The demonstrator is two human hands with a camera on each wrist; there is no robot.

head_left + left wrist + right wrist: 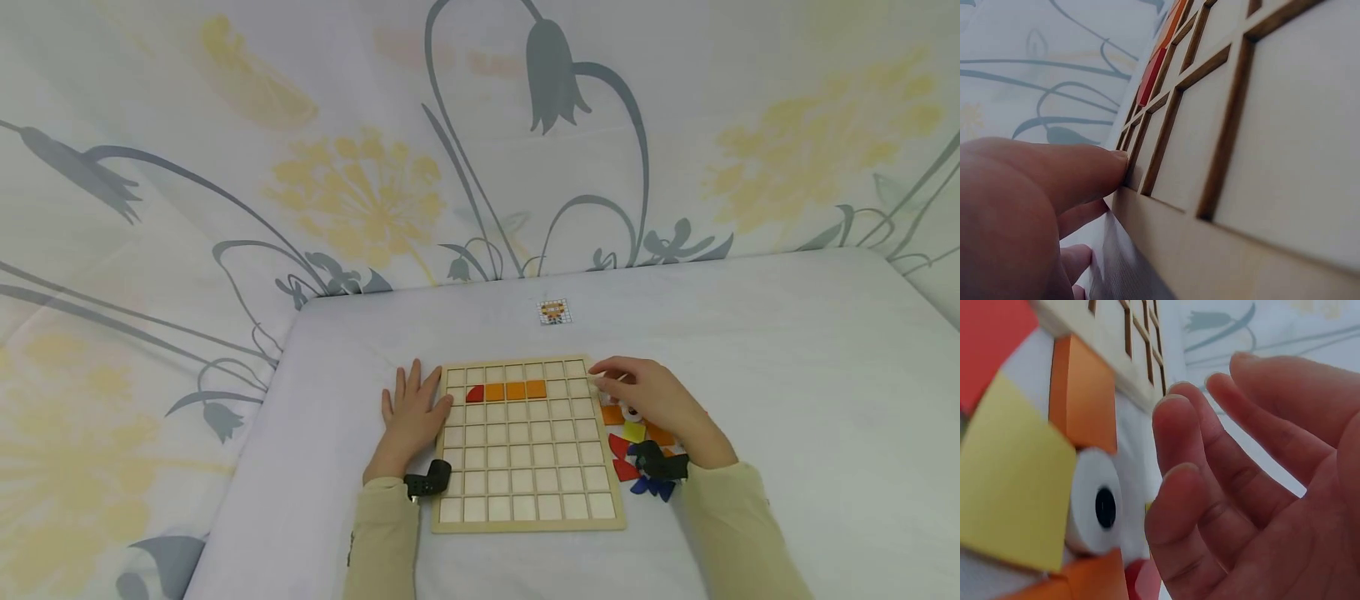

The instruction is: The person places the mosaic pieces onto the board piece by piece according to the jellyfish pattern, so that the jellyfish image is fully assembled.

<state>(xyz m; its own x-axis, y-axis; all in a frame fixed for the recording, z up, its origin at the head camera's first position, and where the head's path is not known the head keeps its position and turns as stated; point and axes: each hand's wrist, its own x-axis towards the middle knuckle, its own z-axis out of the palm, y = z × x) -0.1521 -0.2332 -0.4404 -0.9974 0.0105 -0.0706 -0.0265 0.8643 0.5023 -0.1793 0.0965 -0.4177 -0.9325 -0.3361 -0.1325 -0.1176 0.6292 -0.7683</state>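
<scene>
And the whole far side is being filled by a flower-printed fabric (480,183), grey stems and yellow blooms being displayed from nine o'clock through twelve to three. In front of it a white-covered table (772,350) is being looked down on, and on it a pale wooden grid board (525,527) is being supported flat; by the board the clock is being set, far edge at twelve. Two beige sleeves (738,533) are being shown, left at eight o'clock, right at four.

Between nine and ten, the board is being touched by the left hand (411,423): its fingers are being held straight and fanned, the thumb is being rested on the rim, nothing is being gripped. Between two and three, the right hand (660,404) is being held by the board's edge, fingers loosely bent, nothing being seen in its grasp.

At three o'clock a heap of loose pieces (619,445) is being partly hidden by the right hand and a black wrist device (656,462). Near twelve, beyond the board, a small patterned card (554,312) is being displayed.

Down to the pieces: towards eleven, in the second row, three orange squares (515,390) are being lined up, a red quarter-round (475,393) being seated at their left. In the heap, a yellow piece (1019,481) is being neighboured by a white eye disc (1097,503), and blue pieces (663,490) are being glimpsed towards four.
</scene>
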